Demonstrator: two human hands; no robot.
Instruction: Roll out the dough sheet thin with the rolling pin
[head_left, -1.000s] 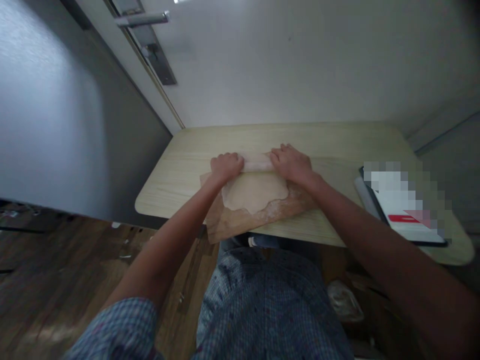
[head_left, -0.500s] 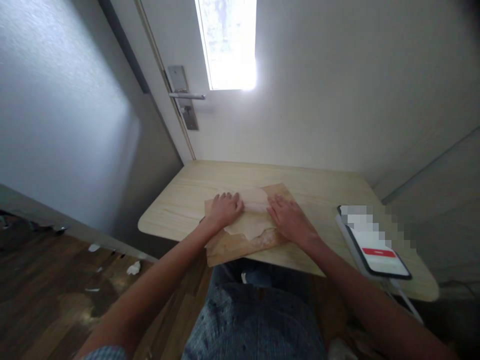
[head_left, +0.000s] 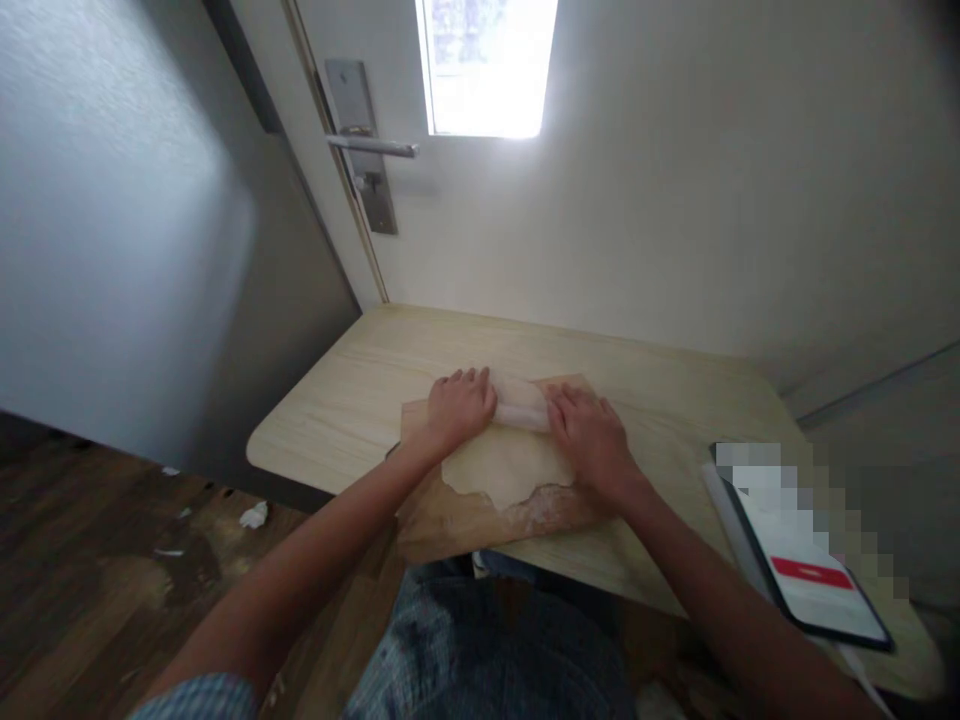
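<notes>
A pale rolling pin (head_left: pixel 523 415) lies crosswise on a thin, flattened sheet of dough (head_left: pixel 506 465). My left hand (head_left: pixel 461 402) is closed over its left end and my right hand (head_left: pixel 591 430) over its right end. Beneath the dough is a brown board or sheet (head_left: pixel 442 530), whose near edge overhangs the table (head_left: pixel 315 400). The dough's near edge is uneven, with whitish flour-like powder beside it. Both ends of the pin are hidden under my hands.
A phone (head_left: pixel 806 550) with a partly blurred screen rests on a white block at the table's right. Behind the table stands a pale door with a metal handle (head_left: pixel 375 146) and a bright window (head_left: pixel 487 65). Scraps (head_left: pixel 253 515) lie on the wooden floor.
My view has shifted closer, so the hands and dough look larger. Both hands have moved slightly away from me with the rolling pin, toward the dough's far side.
</notes>
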